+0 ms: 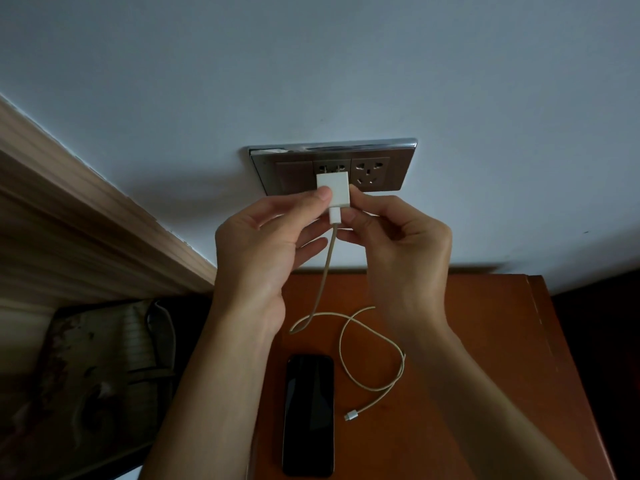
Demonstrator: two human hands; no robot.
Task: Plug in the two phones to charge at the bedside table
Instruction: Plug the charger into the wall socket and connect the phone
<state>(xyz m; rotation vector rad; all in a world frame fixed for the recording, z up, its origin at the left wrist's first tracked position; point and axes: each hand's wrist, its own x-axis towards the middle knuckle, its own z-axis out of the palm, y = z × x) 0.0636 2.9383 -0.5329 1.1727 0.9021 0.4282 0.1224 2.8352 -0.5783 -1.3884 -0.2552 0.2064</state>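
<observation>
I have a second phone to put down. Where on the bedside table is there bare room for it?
Bare wood lies right of the looped cable, out to the table's right edge. The left side is crowded: the phone lies there, cable beside it.

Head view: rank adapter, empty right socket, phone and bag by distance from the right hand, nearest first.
1. adapter: pinched by the right hand, at the wall plate.
2. socket: on the wall, just above that hand's fingertips.
3. phone: well below, lying on the table.
4. bag: far lower left, off the table.
</observation>
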